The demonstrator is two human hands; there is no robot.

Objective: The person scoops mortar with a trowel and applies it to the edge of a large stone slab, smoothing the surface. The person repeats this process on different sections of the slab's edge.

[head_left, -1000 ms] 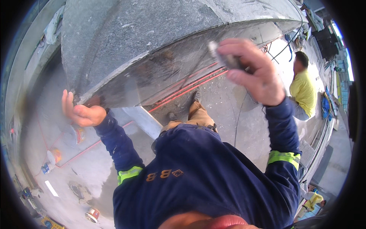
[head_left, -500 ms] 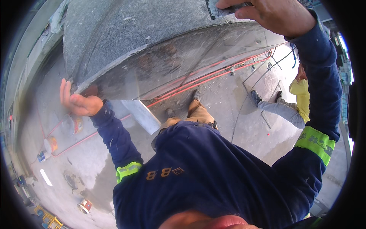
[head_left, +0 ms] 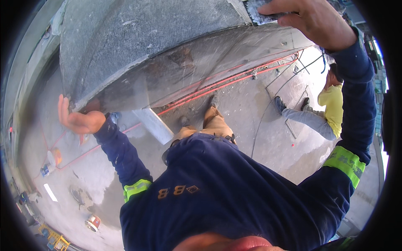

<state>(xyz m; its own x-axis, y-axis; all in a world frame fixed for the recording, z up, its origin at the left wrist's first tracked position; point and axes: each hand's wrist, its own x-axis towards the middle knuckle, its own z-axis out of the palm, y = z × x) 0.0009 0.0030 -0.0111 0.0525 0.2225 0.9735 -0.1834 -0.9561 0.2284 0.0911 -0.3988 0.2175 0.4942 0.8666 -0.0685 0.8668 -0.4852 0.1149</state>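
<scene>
A large stone slab [head_left: 125, 37] tilts in front of me, its rough grey side up and its shiny side toward my body. My left hand [head_left: 81, 119] cups the slab's near left corner, fingers stretched up past the edge. In my right hand [head_left: 314, 19] is a notched trowel [head_left: 253, 14] with a toothed grey blade. It is at the slab's top edge, right of centre, partly cut off by the picture's rim. My fingers cover most of its upper part.
A pale board [head_left: 155, 125] lies by my feet. Red lines [head_left: 226, 85] run along the floor below the slab. A dark cable [head_left: 261, 119] curves at right, near a person in a yellow shirt [head_left: 333, 106]. Buckets [head_left: 93, 223] stand at lower left.
The slab's near corner and my left hand have shifted slightly left. My right hand has moved a little right and down with the notched trowel.
</scene>
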